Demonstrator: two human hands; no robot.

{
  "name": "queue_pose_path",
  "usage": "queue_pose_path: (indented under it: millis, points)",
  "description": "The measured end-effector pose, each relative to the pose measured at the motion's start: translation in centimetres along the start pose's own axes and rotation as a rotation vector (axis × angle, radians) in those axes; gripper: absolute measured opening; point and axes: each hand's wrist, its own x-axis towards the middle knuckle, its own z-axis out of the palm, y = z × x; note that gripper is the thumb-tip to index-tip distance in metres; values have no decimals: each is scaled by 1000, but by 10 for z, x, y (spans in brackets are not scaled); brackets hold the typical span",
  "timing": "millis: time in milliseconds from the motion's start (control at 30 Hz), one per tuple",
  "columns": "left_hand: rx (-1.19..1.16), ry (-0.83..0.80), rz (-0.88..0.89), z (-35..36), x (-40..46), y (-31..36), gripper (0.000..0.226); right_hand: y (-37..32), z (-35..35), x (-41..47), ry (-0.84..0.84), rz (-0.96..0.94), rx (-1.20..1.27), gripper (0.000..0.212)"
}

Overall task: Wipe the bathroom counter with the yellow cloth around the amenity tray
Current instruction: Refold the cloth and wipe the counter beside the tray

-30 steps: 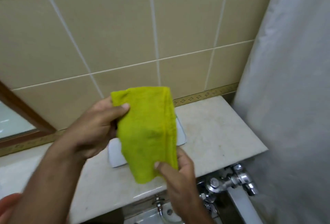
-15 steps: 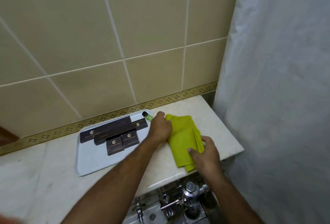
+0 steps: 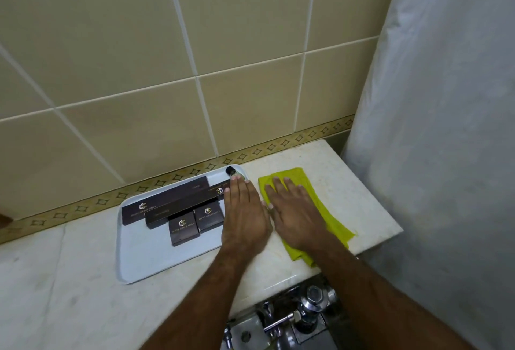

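The yellow cloth [image 3: 333,222] lies flat on the pale marble counter [image 3: 359,196], just right of the white amenity tray [image 3: 145,255]. My right hand [image 3: 295,215] presses palm down on the cloth with fingers spread, covering its middle. My left hand [image 3: 245,215] rests flat beside it, over the tray's right edge, with nothing held. The tray carries several dark brown boxes [image 3: 184,228] and a small dark-capped bottle [image 3: 232,171] at its far right corner.
A grey shower curtain [image 3: 446,154] hangs right against the counter's right end. The beige tiled wall [image 3: 223,56] rises directly behind the tray. Chrome tap fittings [image 3: 309,305] sit below the counter's front edge.
One second ago both hands held the cloth up in the air. It was then laid on the counter, and now my right hand lies flat on it and my left hand has opened flat.
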Motion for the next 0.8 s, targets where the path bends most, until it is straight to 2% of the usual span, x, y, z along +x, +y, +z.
queue_pose_path:
  millis: [233,433,633,800]
  points:
    - [39,20,-30,3,0,0,63,20,6,41,-12,-3,-92,58]
    - [29,-4,-48,3,1,2,64,91,-9,60,2,62,-96,56]
    - [55,-51,-37,-2,1,4,64,136,-17,20,17,156,-50,57]
    - [106,-87,-33,-3,5,8,67,113,-8,-40,75,338,-59,57]
